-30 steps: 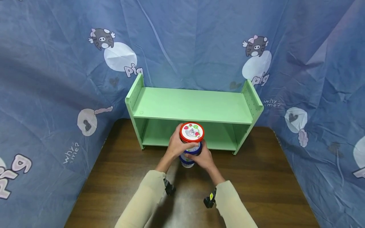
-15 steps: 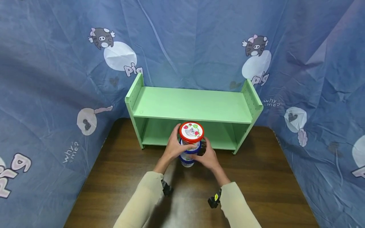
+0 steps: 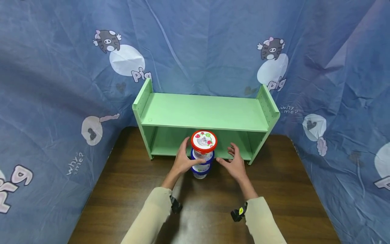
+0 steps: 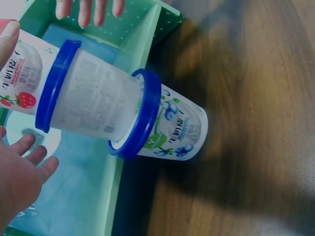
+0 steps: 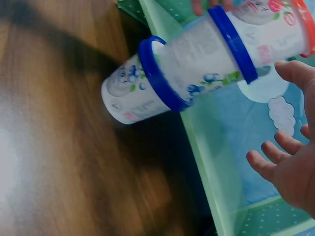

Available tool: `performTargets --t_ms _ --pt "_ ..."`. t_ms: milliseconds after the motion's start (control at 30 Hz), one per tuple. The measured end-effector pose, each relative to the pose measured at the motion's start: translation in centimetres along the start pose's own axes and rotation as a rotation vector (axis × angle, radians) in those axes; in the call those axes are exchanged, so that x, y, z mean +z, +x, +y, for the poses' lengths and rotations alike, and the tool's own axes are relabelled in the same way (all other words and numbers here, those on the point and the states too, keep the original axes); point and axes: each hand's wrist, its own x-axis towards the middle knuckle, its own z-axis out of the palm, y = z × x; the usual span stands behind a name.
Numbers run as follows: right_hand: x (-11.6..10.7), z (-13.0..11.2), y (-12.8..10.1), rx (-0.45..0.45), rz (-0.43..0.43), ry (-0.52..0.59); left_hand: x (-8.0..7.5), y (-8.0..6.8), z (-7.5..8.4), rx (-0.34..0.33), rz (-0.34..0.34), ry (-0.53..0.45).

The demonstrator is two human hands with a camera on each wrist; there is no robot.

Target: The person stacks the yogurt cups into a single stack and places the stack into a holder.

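Blue printed cloth (image 3: 195,44) backs the counter (image 3: 271,203); a green shelf (image 3: 204,112) near its rear edge stands behind three stacked tubs (image 4: 96,93), midway between the side edges. Left hand (image 3: 182,163) and right hand (image 3: 237,166) flank them, fingers apart; left-side contact undetermined.

A stack of three white tubs slants across the frame: a strawberry tub (image 4: 42,66) toward 10 o'clock, a blue-lidded middle tub (image 4: 93,96) nearer the centre, and a blue-lidded blueberry tub (image 4: 177,130) on the 3 o'clock side. A left hand (image 4: 19,179) at 8 o'clock spreads its fingers beside the stack, its thumb overlapping the strawberry tub. A right hand (image 4: 84,14) shows fingertips at 11 o'clock. Behind is a green shelf (image 4: 110,196); at 3 o'clock, a wooden table (image 4: 256,123).
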Motion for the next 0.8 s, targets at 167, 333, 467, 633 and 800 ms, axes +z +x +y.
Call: performTargets --t_ms 167,333,467,633,800 --pt "-1.6 -0.3 0.1 0.012 0.066 0.018 0.1 -0.3 -0.6 -0.030 0.000 0.000" --pt "-3.4 -0.6 0.1 0.006 0.141 0.027 0.1 -0.6 -1.2 -0.039 -0.009 0.003" --pt "-4.9 -1.0 0.3 -0.005 0.218 0.046 0.3 -0.9 -1.7 -0.045 -0.008 0.016" --pt "-6.5 -1.6 0.5 -0.024 0.323 0.064 0.8 -1.1 -2.5 -0.050 -0.001 0.033" --pt "-7.7 -2.0 0.6 -0.023 0.402 0.033 1.3 -1.2 -3.2 -0.063 0.011 0.045"
